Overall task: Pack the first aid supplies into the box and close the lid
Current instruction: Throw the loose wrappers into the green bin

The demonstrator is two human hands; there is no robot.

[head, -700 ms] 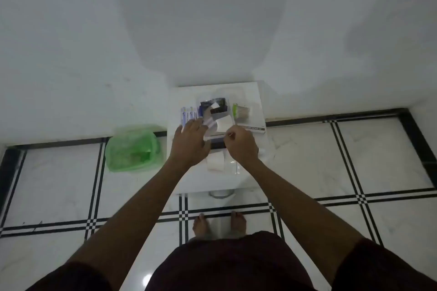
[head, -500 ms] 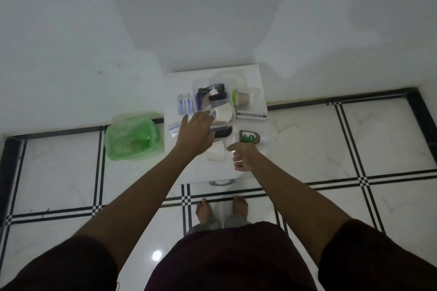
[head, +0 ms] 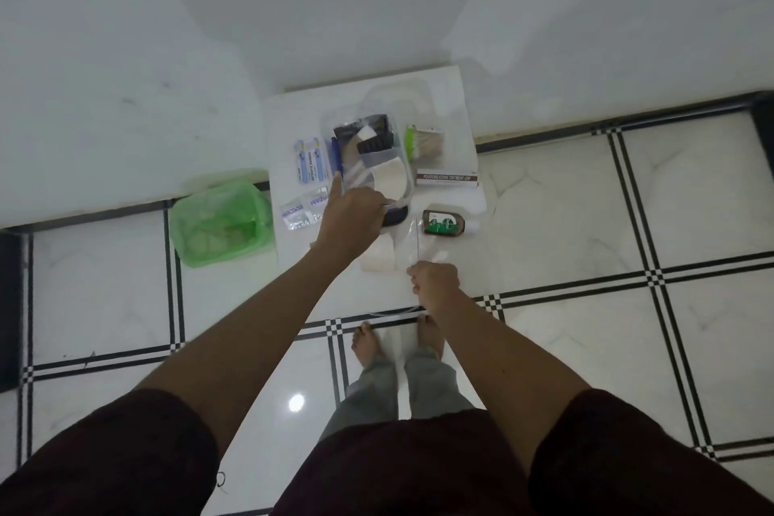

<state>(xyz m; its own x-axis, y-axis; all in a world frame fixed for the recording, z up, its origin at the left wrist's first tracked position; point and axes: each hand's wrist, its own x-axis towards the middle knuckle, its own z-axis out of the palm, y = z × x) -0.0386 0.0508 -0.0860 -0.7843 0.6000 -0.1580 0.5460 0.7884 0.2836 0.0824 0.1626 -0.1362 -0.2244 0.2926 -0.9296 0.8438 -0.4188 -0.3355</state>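
A clear plastic box (head: pixel 331 126) stands open on the small white table (head: pixel 293 113). It holds dark items and a beige bandage roll (head: pixel 391 180). My left hand (head: pixel 352 218) grips the box's near rim, fingers curled and the index finger stretched along its left side. My right hand (head: pixel 433 281) is near the table's front edge, pinched on a thin clear packet (head: pixel 419 241); I cannot make out what it contains. A brown antiseptic bottle (head: pixel 444 222) lies right of the box, beyond an ointment carton (head: pixel 448 179).
Cotton swabs (head: pixel 423 142) lie right of the box, blue-white bandage packs (head: pixel 310 161) and small sachets (head: pixel 303 209) to its left, and a white gauze roll (head: pixel 379 256) in front. What looks like a translucent lid (head: pixel 402 96) sits behind. A green basket (head: pixel 222 218) stands on the floor.
My right hand has pulled back from the box to the table's front edge and now pinches the clear packet. My left hand stays on the box.
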